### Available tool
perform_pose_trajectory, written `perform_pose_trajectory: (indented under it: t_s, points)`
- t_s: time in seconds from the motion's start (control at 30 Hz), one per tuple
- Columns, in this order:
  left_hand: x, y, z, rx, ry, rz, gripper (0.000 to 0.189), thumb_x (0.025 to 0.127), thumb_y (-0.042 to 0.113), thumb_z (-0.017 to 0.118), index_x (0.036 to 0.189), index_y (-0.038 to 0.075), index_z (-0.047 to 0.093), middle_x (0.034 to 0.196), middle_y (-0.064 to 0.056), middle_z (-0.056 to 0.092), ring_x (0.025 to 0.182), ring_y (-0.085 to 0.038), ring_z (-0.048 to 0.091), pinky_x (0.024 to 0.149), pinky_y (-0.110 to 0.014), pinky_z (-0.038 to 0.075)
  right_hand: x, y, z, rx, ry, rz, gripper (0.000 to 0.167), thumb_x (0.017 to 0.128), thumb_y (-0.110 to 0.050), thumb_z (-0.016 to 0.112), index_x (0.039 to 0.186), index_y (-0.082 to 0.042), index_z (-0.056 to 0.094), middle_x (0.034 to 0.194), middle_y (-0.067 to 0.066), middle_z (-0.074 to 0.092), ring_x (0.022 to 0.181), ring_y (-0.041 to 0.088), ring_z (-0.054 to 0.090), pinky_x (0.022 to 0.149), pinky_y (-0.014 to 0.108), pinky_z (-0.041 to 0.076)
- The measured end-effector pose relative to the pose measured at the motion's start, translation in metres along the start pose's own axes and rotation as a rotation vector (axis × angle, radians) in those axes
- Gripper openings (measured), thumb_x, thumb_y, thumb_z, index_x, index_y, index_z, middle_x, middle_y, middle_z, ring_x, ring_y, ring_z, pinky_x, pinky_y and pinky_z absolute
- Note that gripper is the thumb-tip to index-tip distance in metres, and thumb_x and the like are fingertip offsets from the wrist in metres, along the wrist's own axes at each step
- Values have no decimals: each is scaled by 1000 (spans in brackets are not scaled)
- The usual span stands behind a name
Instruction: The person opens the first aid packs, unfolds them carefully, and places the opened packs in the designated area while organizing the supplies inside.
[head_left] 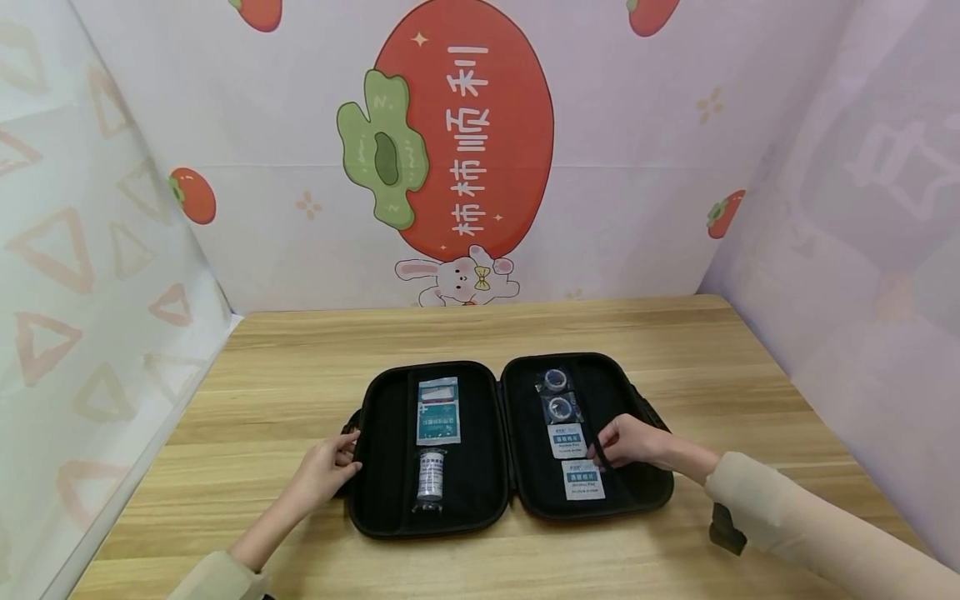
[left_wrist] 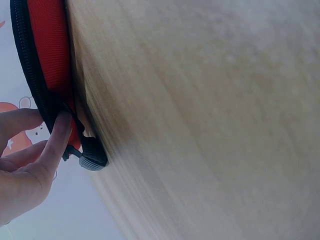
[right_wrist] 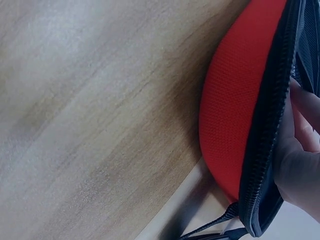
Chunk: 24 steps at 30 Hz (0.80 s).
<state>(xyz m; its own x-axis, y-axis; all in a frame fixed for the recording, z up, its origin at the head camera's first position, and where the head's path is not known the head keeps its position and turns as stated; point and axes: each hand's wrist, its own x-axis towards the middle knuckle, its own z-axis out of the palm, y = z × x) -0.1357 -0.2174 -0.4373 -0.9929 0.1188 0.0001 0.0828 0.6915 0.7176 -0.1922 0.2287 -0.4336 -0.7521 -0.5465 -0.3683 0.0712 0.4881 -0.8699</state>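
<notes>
A black-lined zip case (head_left: 472, 467) lies unfolded on the table; the wrist views show its red outside (right_wrist: 232, 105). My left hand (head_left: 326, 467) grips the rim of the left half, by the zipper (left_wrist: 31, 65). Over the right half, my right hand (head_left: 633, 440) pinches a black elastic strap (head_left: 602, 454), drawn rightward beside two white alcohol pad packets (head_left: 566, 441). Above the packets sit two wrapped rolls of tape (head_left: 559, 408). The left half holds a teal-and-white packet (head_left: 438, 412) and a wrapped bandage roll (head_left: 431, 477). The right wrist view mostly hides the right fingertips.
The wooden table (head_left: 300, 367) extends around the case. Printed cloth walls (head_left: 615, 208) stand behind it and at both sides. A black strap end with a pull (left_wrist: 93, 154) hangs at the case's left side. Something dark (head_left: 726, 529) hangs below the right sleeve.
</notes>
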Motion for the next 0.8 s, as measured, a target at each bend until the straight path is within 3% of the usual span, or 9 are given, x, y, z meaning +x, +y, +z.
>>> perform_pose_trajectory:
  t_s: [0.8]
  points:
    - [1, -2, 0, 29, -10, 7, 43, 73, -13, 59, 114, -19, 47, 90, -15, 58, 72, -17, 58, 58, -24, 48, -4, 4, -7, 17, 74, -38, 17, 78, 6, 59, 91, 16, 58, 84, 18, 65, 72, 14, 61, 64, 35, 52]
